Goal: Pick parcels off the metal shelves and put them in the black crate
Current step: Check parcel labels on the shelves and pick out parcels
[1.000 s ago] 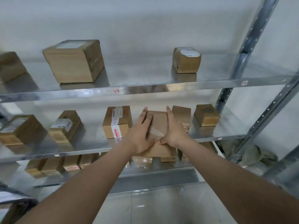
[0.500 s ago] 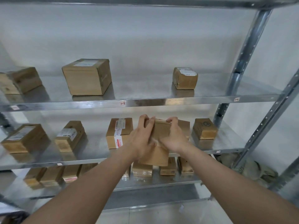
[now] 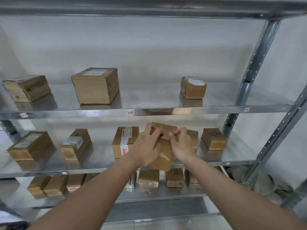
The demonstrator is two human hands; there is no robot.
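Both hands are wrapped around one flat brown parcel [image 3: 163,153] at the front of the middle shelf [image 3: 99,165], so most of its face is covered: the left hand [image 3: 146,148] grips its left side with fingers curled over the top edge, and the right hand [image 3: 181,145] pinches the top right corner. You only really see the lower part with a strip of clear tape and a bit of the top flap. Behind the right hand another box [image 3: 193,138] is mostly blocked, can't make out much of it. The labels on the taped box [image 3: 125,141] just left of the hands are too blurry to read, same for the little tags on the shelf edges. The bottom shelf boxes [image 3: 148,178] are partly cut off by the arms and the shelf above. No black crate showing anywhere. Compared with half a second ago, the parcel sits a touch higher and more tipped up, its bottom edge hanging past the shelf lip, and the view has tilted upward so the top shelf [image 3: 149,112] with its three boxes shows fully.
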